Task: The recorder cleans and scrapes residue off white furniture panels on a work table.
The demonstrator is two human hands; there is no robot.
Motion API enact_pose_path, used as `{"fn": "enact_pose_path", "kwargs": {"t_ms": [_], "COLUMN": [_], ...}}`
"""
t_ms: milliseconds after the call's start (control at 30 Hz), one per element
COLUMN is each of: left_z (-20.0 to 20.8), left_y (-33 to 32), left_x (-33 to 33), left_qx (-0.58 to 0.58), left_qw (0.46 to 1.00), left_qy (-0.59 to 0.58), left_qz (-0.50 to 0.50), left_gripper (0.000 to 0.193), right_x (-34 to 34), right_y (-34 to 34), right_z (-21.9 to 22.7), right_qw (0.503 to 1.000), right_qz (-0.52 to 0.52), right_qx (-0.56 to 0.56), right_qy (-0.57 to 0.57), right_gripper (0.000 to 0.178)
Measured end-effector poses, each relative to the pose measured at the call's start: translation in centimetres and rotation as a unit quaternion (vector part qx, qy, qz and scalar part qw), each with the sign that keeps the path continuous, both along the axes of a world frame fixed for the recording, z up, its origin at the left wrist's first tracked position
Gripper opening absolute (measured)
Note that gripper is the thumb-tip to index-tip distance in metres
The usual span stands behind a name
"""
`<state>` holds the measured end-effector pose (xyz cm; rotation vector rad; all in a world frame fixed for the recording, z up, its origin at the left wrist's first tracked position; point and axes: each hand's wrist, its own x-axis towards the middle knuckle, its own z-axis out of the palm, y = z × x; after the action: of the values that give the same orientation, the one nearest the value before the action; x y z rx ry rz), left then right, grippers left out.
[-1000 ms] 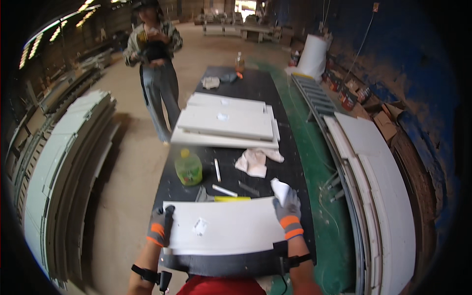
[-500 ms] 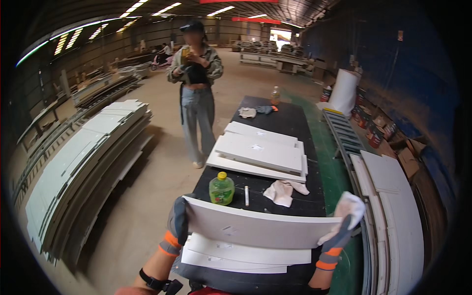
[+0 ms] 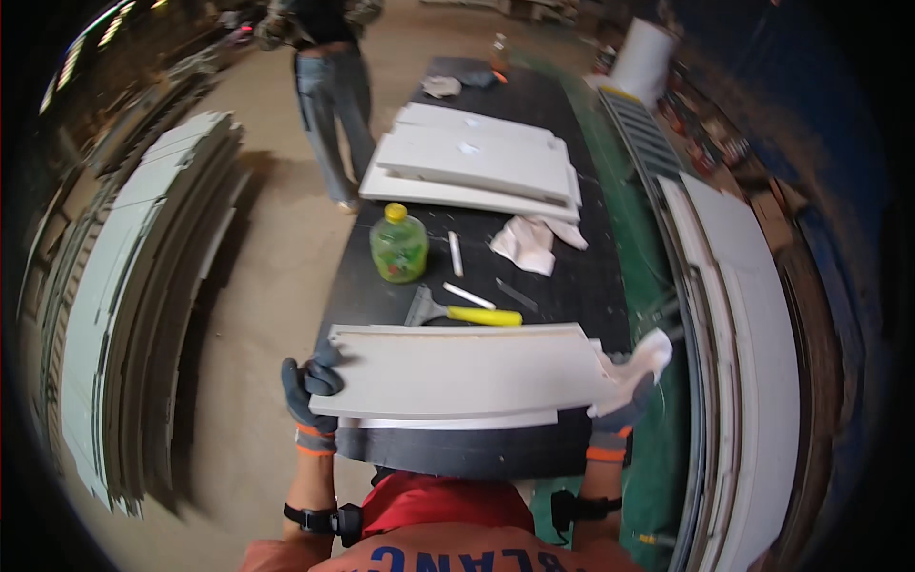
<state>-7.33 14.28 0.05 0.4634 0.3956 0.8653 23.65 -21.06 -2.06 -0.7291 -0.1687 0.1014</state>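
Observation:
A white board point(image 3: 457, 372) lies across the near end of the black table, over at least one other white board point(image 3: 457, 420). Its left end is gripped by my gloved left hand point(image 3: 315, 389), fingers curled over the edge. At the right end, my gloved right hand point(image 3: 624, 412) is closed on a white cloth point(image 3: 637, 370), which is pressed against the board's edge. Just beyond the board is a scraper point(image 3: 481, 316) with a yellow handle. Whether the held board touches the one below cannot be seen.
On the black table point(image 3: 357, 291) stand a green bottle point(image 3: 398, 246), a crumpled cloth point(image 3: 526, 246), two white sticks and a stack of white boards point(image 3: 467, 162). Board piles flank it on the left point(image 3: 143, 276) and right point(image 3: 739, 315). A person point(image 3: 329, 86) stands beyond, left.
The held board has tipped from nearly upright to flatter, with both hands still at its ends. The view has swung downward, and the scraper behind the board now shows.

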Motion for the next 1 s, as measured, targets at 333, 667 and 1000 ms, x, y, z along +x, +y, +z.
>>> {"fn": "enact_pose_path", "kwargs": {"t_ms": [333,667,1000], "left_z": [-1.5,1.4,0.6], "left_y": [-1.5,-5.0,-4.4], "left_x": [1.2,5.2,5.5], "left_qx": [0.608,0.714,0.725], "left_qw": [0.621,0.332,0.314], "left_qy": [0.494,0.613,0.61], "left_qz": [0.034,-0.062,-0.058], "left_gripper": [0.054,0.068,0.069], "right_x": [-3.6,-2.6,-7.1], "right_y": [-1.7,5.9,4.6], "right_z": [3.1,-1.4,0.7], "right_qw": [0.876,0.519,0.582], "right_qz": [-0.057,0.044,-0.049], "right_qx": [-0.447,-0.851,-0.774], "right_qy": [0.171,-0.071,-0.242], "right_gripper": [0.055,0.076,0.071]}}
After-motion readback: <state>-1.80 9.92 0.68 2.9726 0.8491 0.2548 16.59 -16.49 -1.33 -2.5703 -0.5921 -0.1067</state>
